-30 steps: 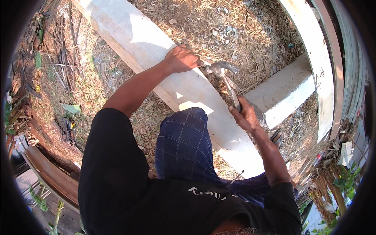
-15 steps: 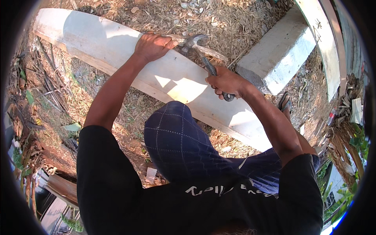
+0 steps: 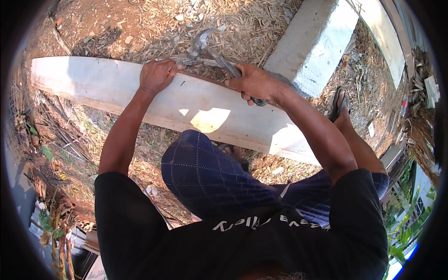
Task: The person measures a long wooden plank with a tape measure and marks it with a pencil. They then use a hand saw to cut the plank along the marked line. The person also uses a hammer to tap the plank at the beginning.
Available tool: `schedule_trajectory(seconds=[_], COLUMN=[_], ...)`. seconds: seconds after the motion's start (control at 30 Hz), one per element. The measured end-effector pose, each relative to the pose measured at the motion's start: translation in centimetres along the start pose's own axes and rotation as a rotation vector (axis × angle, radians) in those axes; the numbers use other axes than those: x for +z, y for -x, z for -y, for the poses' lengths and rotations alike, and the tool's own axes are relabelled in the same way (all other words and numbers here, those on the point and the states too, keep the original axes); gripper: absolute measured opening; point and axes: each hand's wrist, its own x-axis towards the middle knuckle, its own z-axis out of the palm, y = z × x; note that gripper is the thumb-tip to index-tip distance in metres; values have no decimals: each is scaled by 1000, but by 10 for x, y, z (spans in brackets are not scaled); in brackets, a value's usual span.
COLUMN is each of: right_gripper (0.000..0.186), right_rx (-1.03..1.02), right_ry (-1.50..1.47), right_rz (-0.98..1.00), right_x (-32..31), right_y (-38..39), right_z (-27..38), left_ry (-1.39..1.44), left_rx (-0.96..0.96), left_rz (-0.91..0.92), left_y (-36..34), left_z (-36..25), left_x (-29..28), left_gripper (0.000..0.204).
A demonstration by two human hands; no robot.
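Note:
A long pale wooden board (image 3: 109, 77) lies across in front of me, with patches of sun on it. My left hand (image 3: 157, 76) is closed over its far edge, fingers curled round and partly hidden. A claw hammer (image 3: 228, 66) is gripped by its dark handle in my right hand (image 3: 256, 84), above the right part of the board. The metal head is just beyond the far edge, over the ground litter. On the board beside my left hand shows a small dark nail-like mark (image 3: 182, 84); whether it is a nail I cannot tell.
A squared concrete block (image 3: 298, 44) lies beyond the board at the right. Farther right, another pale sheet (image 3: 382, 39) leans near corrugated panels. Dry chips and stones cover the soil. My bent knee (image 3: 196, 158) is close to the board's near edge, and my sandalled foot (image 3: 339, 103) stands at the right.
The hammer head has moved away from the board's far edge, farther from me. My left hand keeps its hold on the board. The whole view has shifted a little.

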Motion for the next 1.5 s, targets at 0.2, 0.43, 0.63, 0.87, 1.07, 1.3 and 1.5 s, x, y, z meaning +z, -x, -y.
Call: schedule_trajectory(seconds=[0.2,0.43,0.63,0.87,1.07,1.3,1.5], right_gripper=[20,24,39,34,23,23,21], right_rx=[-423,186,2,-471,-881,-647,-814], right_ry=[-364,53,244,582,595,932,700], right_rz=[-724,163,-59,-290,-285,-307,-321], right_x=[-13,24,32,8,27,32,54], right_y=[-6,-13,-1,25,55,21,43], right_z=[14,-15,-25,-44,-3,-49,-8], left_ry=[39,66,42,56,83,97,111], left_rx=[-8,-52,-92,-196,-127,-158,-223], left_rz=[32,62,95,157,-59,49,99], left_y=[-3,6,6,7,15,9,13], left_z=[-1,-7,-4,-5,-2,-9,-9], left_x=[0,-2,-6,-4,8,-5,-10], left_gripper=[54,50,51,43,37,39,40])
